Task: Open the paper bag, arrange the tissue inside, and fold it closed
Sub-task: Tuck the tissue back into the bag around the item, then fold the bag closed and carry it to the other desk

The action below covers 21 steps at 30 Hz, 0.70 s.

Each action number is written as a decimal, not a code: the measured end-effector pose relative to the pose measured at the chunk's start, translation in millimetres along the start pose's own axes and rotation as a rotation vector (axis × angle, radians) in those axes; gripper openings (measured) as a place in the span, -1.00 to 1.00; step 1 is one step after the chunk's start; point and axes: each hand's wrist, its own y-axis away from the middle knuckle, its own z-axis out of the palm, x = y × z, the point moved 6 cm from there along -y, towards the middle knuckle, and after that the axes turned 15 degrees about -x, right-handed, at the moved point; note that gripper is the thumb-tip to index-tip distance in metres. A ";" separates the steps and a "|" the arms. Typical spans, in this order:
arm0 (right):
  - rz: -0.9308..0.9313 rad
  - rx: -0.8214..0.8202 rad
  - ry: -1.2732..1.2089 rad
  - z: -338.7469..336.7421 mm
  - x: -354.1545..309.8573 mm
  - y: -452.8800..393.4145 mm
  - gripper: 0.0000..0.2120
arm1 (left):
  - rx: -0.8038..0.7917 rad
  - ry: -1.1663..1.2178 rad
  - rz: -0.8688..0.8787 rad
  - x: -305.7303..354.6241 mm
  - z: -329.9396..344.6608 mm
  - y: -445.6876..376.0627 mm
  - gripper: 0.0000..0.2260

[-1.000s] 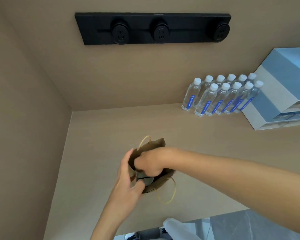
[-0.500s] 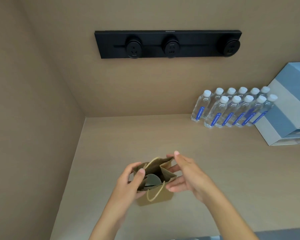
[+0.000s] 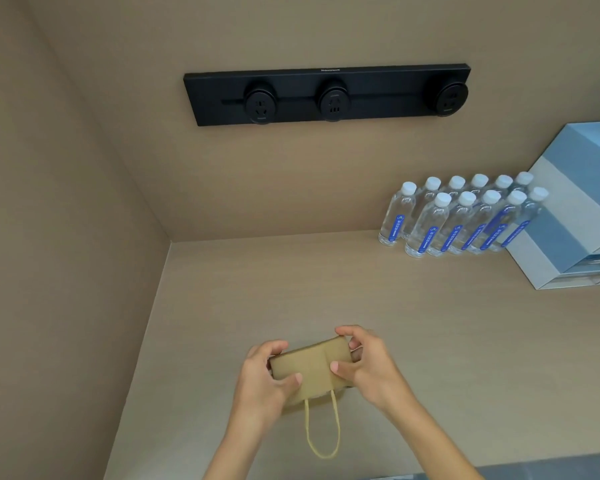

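Note:
A small brown paper bag (image 3: 312, 367) stands on the beige counter (image 3: 326, 292), near its front edge. Its top is folded flat and closed, so nothing inside shows. A pale rope handle (image 3: 323, 431) hangs down the near side in a loop. My left hand (image 3: 262, 379) grips the bag's left end, thumb on the near face. My right hand (image 3: 364, 362) grips the right end, with its fingers curled over the far top corner and its thumb pressing the near face.
Two rows of several water bottles (image 3: 465, 216) stand at the back right, beside a blue and white box (image 3: 568, 209). A black socket rail (image 3: 326, 95) hangs on the back wall. A side wall (image 3: 66, 271) closes off the left.
My right hand came out of the open bag. Both hands then pressed the top shut and folded it over. The view has shifted, so the bag sits lower and more central.

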 end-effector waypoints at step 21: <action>-0.234 0.126 -0.254 6.8 37.7 2.5 -0.81 | -0.119 0.172 0.135 -31.7 -8.7 -17.5 -0.84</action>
